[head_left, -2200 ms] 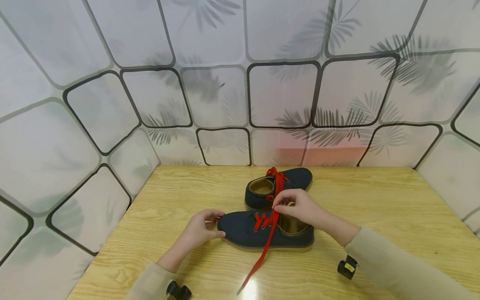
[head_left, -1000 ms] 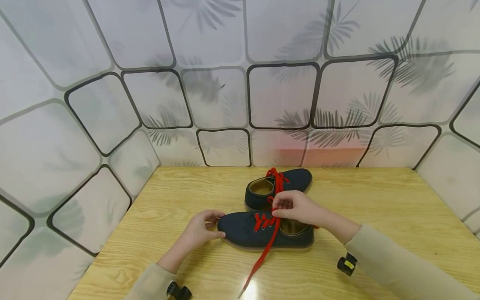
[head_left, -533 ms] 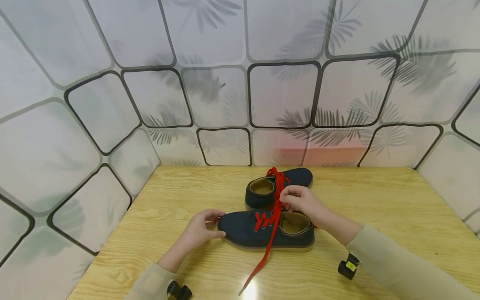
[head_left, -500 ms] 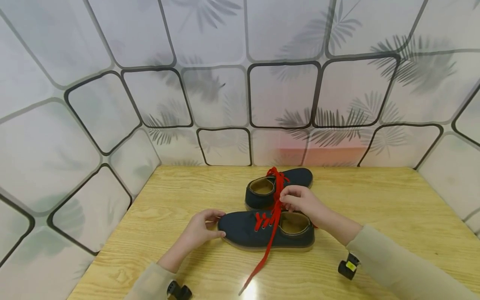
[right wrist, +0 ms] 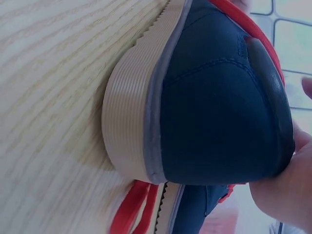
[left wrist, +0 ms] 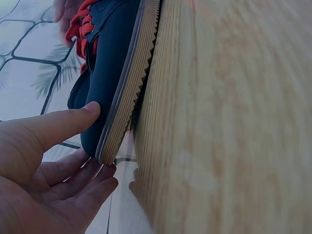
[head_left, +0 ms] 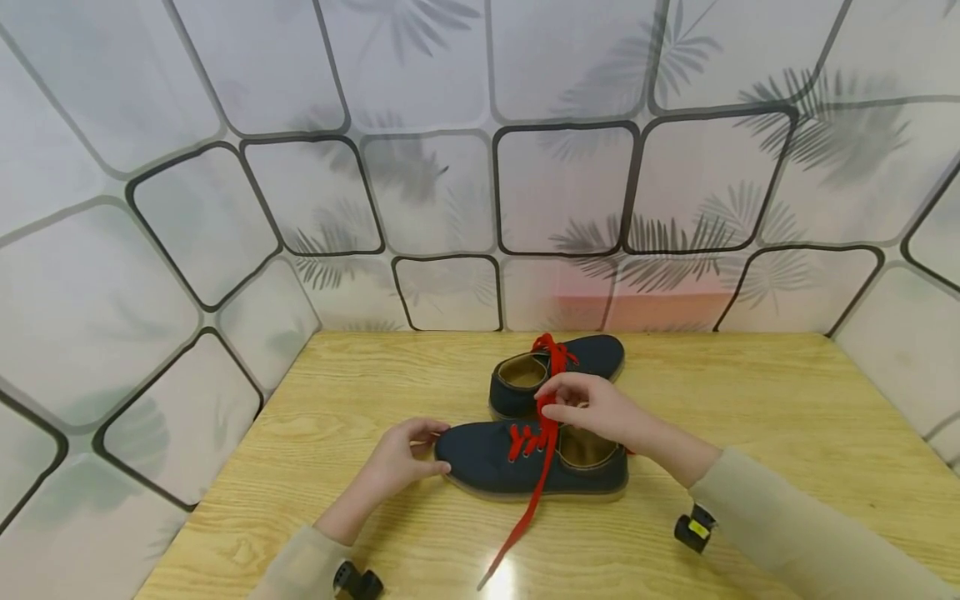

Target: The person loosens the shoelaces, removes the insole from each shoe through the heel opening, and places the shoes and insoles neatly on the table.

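Note:
In the head view a navy shoe (head_left: 480, 462) lies sole-down, toe to the left. My left hand (head_left: 401, 457) holds its toe, thumb on the near side and fingers at the tip; the left wrist view shows the thumb (left wrist: 73, 124) against the fabric. Above the lacing, my right hand (head_left: 592, 406) pinches the red shoelace (head_left: 546, 417) between thumb and forefinger. One loose end of the lace trails over the shoe's near side onto the table. The heel (right wrist: 214, 122) fills the right wrist view, where the pinching fingertips are mostly hidden.
A second navy shoe (head_left: 597, 354), with red laces tied in a bow, stands just behind, its toe to the right. Both rest on the wooden table (head_left: 750, 400). A patterned backdrop (head_left: 442, 192) rises at the table's rear and sides.
My right hand dips toward the eyelets, lifts up and right, then shifts back left, with the lace now up at its fingertips. The left hand and the shoe stay put.

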The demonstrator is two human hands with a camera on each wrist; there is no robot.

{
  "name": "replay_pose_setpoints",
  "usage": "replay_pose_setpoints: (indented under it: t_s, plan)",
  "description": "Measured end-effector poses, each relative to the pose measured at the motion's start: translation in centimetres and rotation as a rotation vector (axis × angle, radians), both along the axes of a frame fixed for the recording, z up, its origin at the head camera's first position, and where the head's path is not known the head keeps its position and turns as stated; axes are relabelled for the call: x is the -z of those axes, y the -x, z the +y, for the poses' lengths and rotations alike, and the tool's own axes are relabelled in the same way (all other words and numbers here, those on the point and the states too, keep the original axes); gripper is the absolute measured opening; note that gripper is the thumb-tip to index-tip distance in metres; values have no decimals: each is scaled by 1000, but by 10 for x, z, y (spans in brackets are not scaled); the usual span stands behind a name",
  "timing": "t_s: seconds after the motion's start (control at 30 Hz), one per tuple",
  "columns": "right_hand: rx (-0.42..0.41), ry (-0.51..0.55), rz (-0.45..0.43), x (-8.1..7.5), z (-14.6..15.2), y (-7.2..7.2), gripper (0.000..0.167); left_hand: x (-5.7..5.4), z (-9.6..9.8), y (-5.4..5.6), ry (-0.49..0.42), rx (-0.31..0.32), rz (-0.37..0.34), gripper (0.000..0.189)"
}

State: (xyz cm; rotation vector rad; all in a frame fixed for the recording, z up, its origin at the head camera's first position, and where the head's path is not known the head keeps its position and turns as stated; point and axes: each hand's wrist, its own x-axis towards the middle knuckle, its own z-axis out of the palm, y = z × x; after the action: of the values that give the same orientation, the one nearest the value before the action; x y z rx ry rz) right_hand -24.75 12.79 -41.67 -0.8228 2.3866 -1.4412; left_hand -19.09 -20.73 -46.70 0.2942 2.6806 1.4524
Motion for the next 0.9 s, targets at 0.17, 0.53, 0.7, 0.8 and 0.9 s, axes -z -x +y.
replay_pose_setpoints:
  t_s: [0.17,0.53,0.7,0.8,0.9]
  plan:
    - [13,-97,43,-1,-7,0,32,-1,-1,-1,-8,13,5,51]
    - [125,-11,38,2,-4,-2,10,-2,0,-1,2,4,7,50]
    - [156,82,-36,3,-1,-2,13,-2,-1,-1,6,8,16,50]
    - [157,172,-90,5,1,-3,16,-2,-1,-1,3,8,12,50]
    - [151,266,-122,6,3,-4,17,-2,-1,-2,0,6,7,50]
